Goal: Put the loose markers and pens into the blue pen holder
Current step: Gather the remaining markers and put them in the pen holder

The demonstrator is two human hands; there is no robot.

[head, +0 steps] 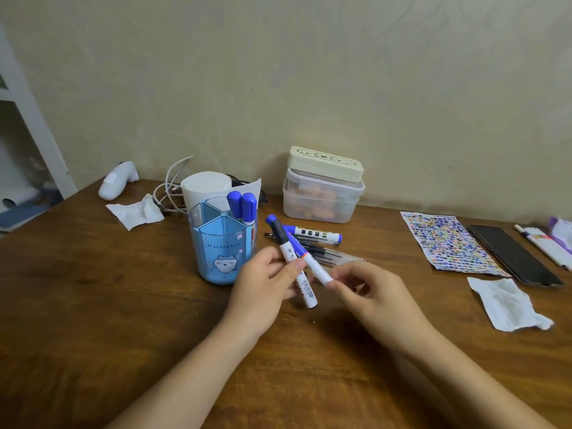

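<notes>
Near the middle of the frame, a blue-capped marker (292,264) was gripped by the left hand (266,287), cap pointed up and away. A second marker (312,263) was pinched at its lower end by the fingers of the right hand (376,294). The blue pen holder (221,243) was seen left of centre on the wooden table (93,305), with two blue-capped markers (243,207) already standing in it. More loose pens (325,252) and one marker (315,234) were laid just behind the hands
</notes>
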